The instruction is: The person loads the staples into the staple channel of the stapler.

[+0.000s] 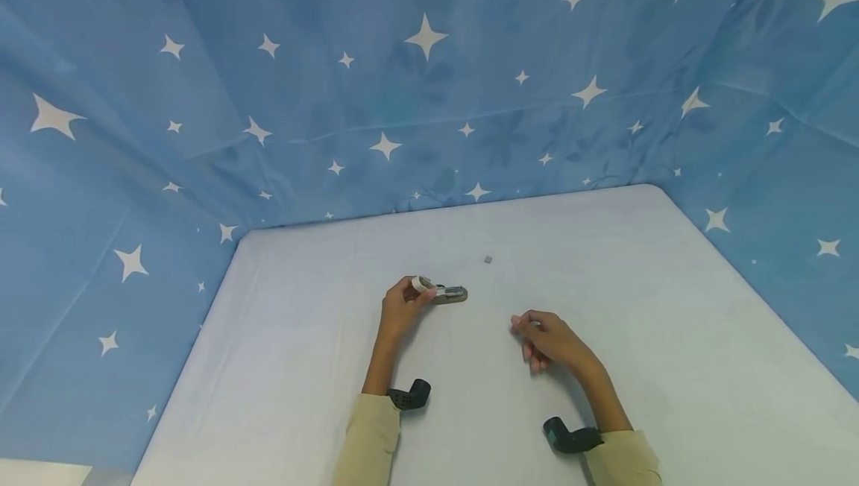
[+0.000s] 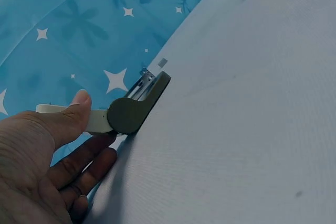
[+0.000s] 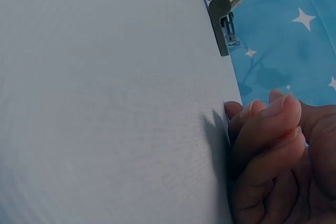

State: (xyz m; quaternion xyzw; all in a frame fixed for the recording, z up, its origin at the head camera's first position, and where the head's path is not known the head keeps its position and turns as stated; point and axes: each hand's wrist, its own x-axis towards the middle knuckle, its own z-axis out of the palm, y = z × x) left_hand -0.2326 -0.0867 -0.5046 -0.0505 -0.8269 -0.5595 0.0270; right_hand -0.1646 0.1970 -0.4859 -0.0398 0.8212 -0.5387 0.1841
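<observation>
A small stapler with an olive-green base and a cream top lies on the table, its top swung back and the metal magazine exposed. My left hand grips the cream top; in the left wrist view the thumb presses on one side of it. The stapler also shows in the right wrist view. To the right, my right hand hovers at or just over the table, fingers loosely curled around nothing. Beyond the stapler lies a tiny grey piece, perhaps a staple strip, too small to tell.
A white cloth covers the table. Blue curtains with white stars hang along its back and both sides. A black wrist camera sits on the left wrist, and another wrist camera on the right.
</observation>
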